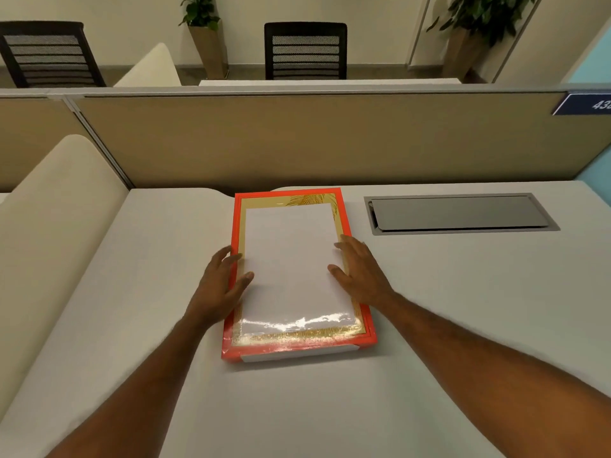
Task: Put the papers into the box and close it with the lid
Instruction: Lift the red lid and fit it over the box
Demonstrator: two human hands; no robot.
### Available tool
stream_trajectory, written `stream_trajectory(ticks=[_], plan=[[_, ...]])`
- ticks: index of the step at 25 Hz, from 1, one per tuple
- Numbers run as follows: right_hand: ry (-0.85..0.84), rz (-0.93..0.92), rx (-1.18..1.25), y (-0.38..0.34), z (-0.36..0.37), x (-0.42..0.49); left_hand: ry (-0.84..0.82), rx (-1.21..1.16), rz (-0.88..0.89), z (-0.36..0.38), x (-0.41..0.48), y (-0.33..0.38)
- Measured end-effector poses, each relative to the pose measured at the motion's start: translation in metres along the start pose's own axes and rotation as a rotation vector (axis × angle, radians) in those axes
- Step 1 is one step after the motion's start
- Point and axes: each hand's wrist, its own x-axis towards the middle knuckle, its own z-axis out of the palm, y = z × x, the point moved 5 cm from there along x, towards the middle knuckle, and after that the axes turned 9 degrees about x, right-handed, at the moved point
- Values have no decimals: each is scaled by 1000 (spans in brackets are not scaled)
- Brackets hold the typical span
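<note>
A flat box (299, 348) with an orange-red rim lies on the pale grey bench (463, 309), near the middle of the far edge and just short of the tan partition (330, 140). Its lid (254, 328), gold-bordered with a clear glossy window, sits on top and appears closed, though whether it is fully seated cannot be told. White papers (291, 259) show through the window, inside the box; a white strip also shows at the box's near side. The left hand (220, 285) rests against the left long edge of the lid, its fingers (231, 257) spread open and flat, thumb on the lid surface, gripping nothing. The right hand (362, 271) lies on the right long edge, its fingers (347, 244) likewise extended and loose, palm down, closed on nothing. Both forearms reach in from the near edge of the bench. A grey metal cable hatch (459, 213) is set into the bench to the right of the box, well apart from it. Two black chairs (305, 51) and potted plants (203, 24) stand beyond the partition.
</note>
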Motion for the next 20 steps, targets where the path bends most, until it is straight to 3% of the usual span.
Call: stream_trajectory(ticks=[5, 8, 13, 20], plan=[[-173, 33, -186, -15, -7, 80, -67, 337, 119, 0, 83, 23], [-167, 63, -216, -11, -13, 110, -166, 346, 103, -2, 116, 25], [-241, 133, -247, 6, -2, 121, -181, 365, 79, -2, 136, 18], [-128, 47, -234, -6, -4, 98, -184, 377, 56, 6, 118, 22]])
